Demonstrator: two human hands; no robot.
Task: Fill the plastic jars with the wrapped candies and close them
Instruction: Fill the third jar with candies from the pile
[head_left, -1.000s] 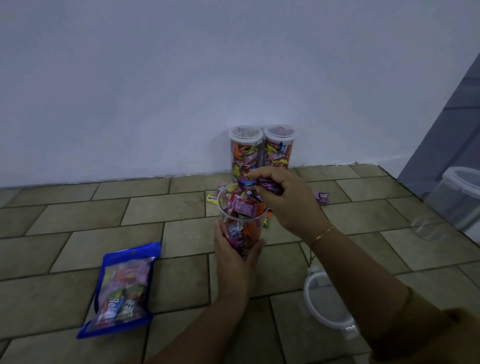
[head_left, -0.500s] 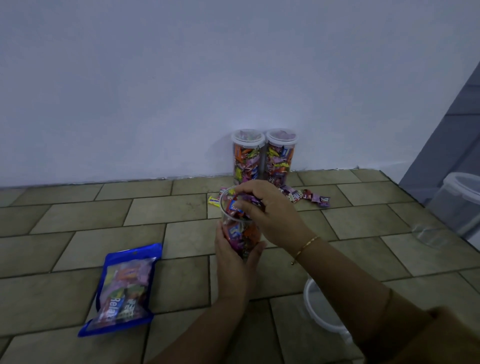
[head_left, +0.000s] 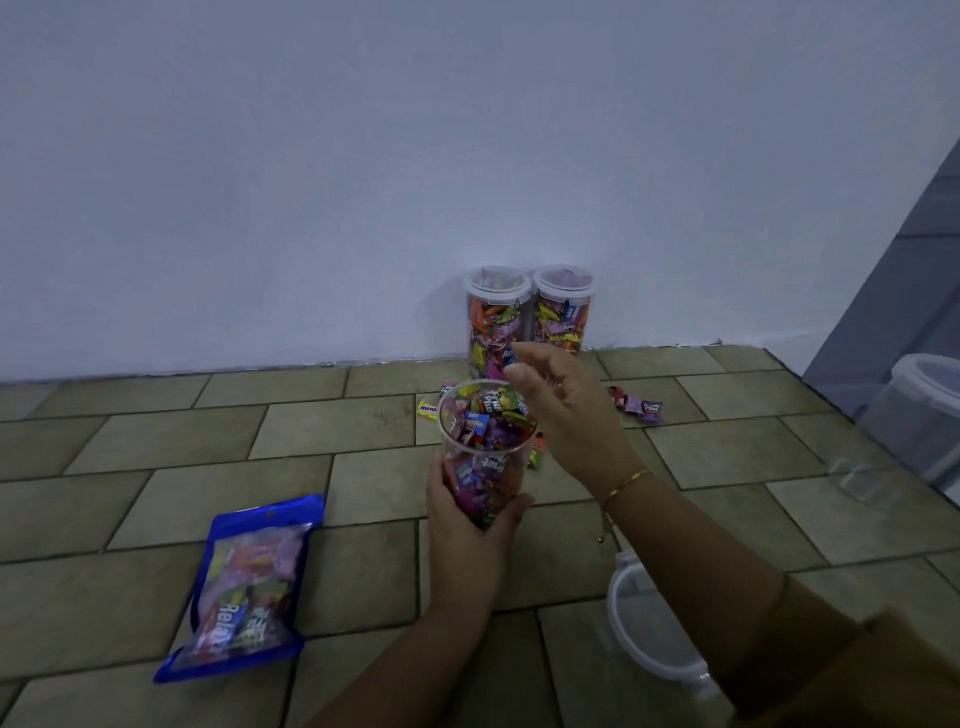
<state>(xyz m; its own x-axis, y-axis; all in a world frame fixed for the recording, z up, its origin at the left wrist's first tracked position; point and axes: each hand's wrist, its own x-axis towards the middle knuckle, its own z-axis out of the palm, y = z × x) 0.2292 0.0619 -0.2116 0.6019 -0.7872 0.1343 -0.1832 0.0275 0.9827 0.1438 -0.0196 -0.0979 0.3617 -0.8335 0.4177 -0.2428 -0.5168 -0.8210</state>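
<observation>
Left hand (head_left: 470, 519) grips the lower wall of an open clear jar (head_left: 485, 441), held upright above the tiled floor (head_left: 332, 431); wrapped candies (head_left: 488, 415) fill it near the rim. Right hand (head_left: 566, 410) hovers just right of the rim, fingers loosely spread, holding nothing. Two lidded jars (head_left: 530, 317), candy-filled, stand side by side against the wall.

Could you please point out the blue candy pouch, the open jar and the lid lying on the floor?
blue candy pouch (head_left: 244, 592), head view, clear front panel.
open jar (head_left: 485, 457), head view, clear wall.
lid (head_left: 631, 649), head view, white rim.
</observation>
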